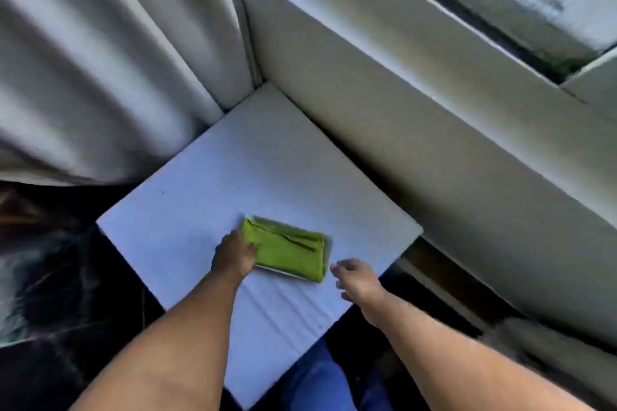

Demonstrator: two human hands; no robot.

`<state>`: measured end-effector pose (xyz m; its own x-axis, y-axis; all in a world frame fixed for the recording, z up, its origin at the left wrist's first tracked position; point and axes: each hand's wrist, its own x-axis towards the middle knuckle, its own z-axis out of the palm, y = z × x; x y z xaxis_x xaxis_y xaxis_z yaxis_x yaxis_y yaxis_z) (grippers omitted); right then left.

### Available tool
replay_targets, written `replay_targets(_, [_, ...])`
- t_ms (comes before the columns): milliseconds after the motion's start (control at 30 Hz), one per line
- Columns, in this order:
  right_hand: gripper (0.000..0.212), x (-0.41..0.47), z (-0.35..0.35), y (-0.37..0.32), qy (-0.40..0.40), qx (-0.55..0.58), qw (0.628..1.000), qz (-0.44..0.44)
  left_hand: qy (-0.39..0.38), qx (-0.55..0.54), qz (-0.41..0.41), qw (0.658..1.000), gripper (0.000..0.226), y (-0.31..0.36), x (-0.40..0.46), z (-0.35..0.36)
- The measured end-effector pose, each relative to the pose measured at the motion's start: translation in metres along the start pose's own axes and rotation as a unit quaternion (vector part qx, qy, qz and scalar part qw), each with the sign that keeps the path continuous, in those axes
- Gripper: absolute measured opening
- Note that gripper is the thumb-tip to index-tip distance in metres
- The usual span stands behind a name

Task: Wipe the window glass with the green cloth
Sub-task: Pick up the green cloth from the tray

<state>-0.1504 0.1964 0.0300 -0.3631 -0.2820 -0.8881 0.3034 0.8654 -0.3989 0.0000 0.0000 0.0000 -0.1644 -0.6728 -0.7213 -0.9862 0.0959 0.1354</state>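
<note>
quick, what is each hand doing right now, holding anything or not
Left hand: on the left end of the folded green cloth; whether it grips cannot be told.
Right hand: loosely open, empty, just right of the cloth.

Matt green cloth [287, 252] on a smooth, seemingly matt white table [207, 183].

Bare forearms; blue trousers [320, 380]

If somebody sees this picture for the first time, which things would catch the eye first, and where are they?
The folded green cloth stands out most, lying near the middle of the white table. The left hand touches its left end, while the right hand hovers just off its right end. Pale curtains hang at upper left.
</note>
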Motion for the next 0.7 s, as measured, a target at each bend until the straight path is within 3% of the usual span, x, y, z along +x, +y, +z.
replay_targets(167, [0.015, 0.070, 0.063, -0.010, 0.064, -0.070, 0.996, 0.002, 0.009, -0.069, 0.009, 0.998, 0.033, -0.013, 0.034, 0.023])
replay_targets(267, [0.055, 0.091, 0.080, -0.022, 0.093, -0.082, 0.989, 0.083, 0.028, -0.106, -0.015, 0.994, 0.045, -0.012, 0.041, 0.028])
replay_targets(367, [0.071, 0.112, 0.082, -0.020, 0.063, -0.066, 0.988, 0.123, 0.028, -0.128, -0.038, 0.991, 0.057, -0.005, 0.046, 0.033])
replay_targets(533, [0.033, 0.109, 0.052, -0.017, -0.063, -0.012, 0.995, 0.083, -0.008, -0.138, -0.052, 0.989, 0.037, -0.006, 0.054, 0.026])
replay_targets(600, [0.025, 0.097, 0.033, -0.021, -0.111, 0.027, 0.992, 0.056, -0.054, -0.173, -0.050, 0.982, 0.013, -0.003, 0.055, 0.017])
replay_targets(700, [0.020, 0.075, 0.004, -0.031, -0.153, 0.067, 0.986, 0.019, -0.137, -0.288, -0.109, 0.941, 0.028, 0.006, 0.042, 0.010])
